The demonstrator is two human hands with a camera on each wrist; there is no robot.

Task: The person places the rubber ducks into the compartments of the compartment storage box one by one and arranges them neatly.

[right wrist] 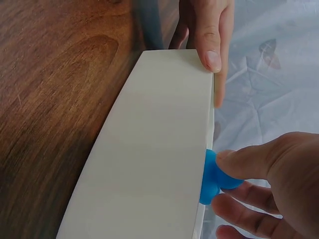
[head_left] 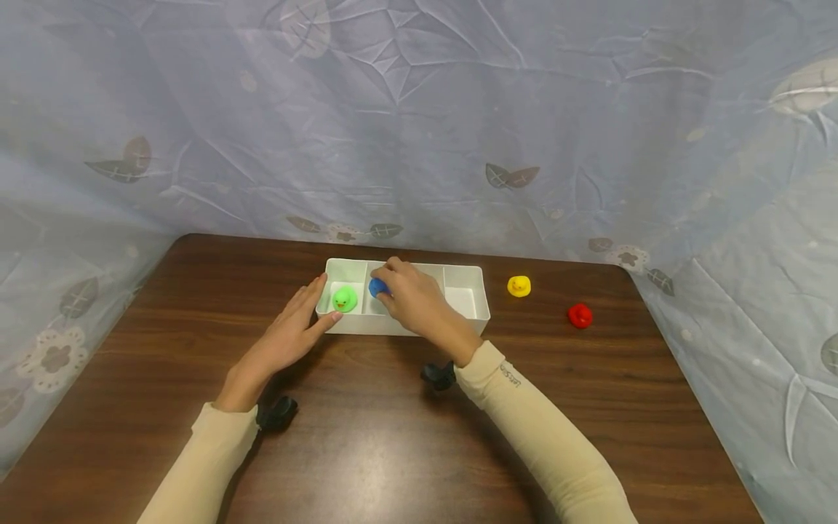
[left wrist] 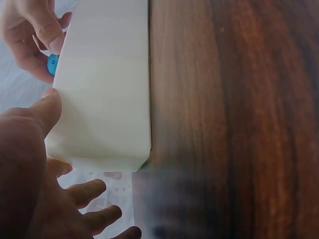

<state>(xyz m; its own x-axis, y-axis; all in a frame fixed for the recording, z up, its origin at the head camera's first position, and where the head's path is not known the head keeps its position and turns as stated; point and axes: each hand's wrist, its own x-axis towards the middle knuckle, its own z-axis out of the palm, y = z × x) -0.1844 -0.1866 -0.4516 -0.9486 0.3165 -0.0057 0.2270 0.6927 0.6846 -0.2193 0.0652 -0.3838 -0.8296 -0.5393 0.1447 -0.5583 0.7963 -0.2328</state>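
Observation:
A white three-compartment tray (head_left: 380, 325) lies across the far part of the table. In its left compartment sits a green rubber duck (head_left: 344, 299). My right hand (head_left: 417, 300) pinches a blue rubber duck (head_left: 377, 287) between thumb and fingers at the middle compartment. Seen from the right wrist, the blue duck (right wrist: 210, 179) shows just beyond the tray's front rim, its lower part hidden by the wall. My left hand (head_left: 288, 338) rests at the tray's left end, thumb on the front rim and fingers extended along the side.
To the right of the tray a yellow rubber duck (head_left: 519, 286) stands on the brown wooden table (head_left: 366, 451). A red rubber duck (head_left: 580, 316) is farther right and nearer. Patterned cloth (head_left: 419, 145) hangs behind the table. Black camera mounts (head_left: 278, 413) stick out from both wrists.

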